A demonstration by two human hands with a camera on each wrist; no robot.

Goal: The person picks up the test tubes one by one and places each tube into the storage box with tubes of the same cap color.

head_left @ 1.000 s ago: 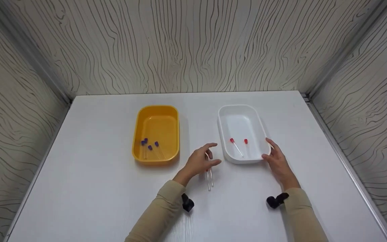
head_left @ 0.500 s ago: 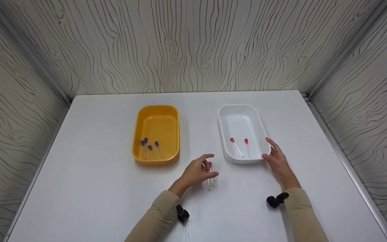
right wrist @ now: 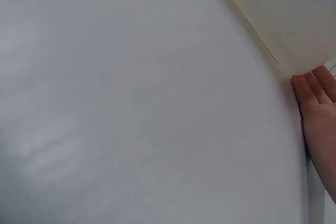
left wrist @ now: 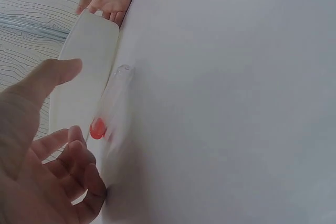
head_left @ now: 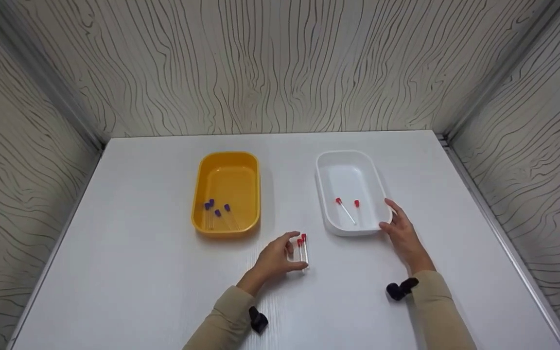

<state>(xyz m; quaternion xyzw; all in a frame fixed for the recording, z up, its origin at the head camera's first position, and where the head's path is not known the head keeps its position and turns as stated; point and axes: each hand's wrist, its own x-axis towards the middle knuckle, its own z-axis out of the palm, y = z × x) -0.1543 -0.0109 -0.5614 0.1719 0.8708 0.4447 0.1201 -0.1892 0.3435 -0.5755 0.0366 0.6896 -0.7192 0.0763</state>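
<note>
Two clear test tubes with red caps point(head_left: 301, 249) lie side by side on the table in the head view. My left hand point(head_left: 274, 256) is beside them, thumb and forefinger apart, the thumb tip overlapping their lower ends. In the left wrist view a red cap point(left wrist: 97, 128) shows blurred between the parted thumb and the curled fingers. My right hand point(head_left: 405, 239) holds the near right corner of the white tray point(head_left: 350, 233), thumb at the front rim and fingers along the side. Inside that tray lie two more red-capped test tubes point(head_left: 347, 212).
To the left stands a yellow tray point(head_left: 226, 235) holding several test tubes with blue-purple caps point(head_left: 218, 213). Patterned panels point(head_left: 270, 68) enclose the white table point(head_left: 129, 272) at the back and sides. A small black camera point(head_left: 258, 321) sits on each wrist.
My left hand has moved down and left, toward me, uncovering the red caps of the two tubes on the table. One tube in the white tray has shifted slightly right. My right hand stays put.
</note>
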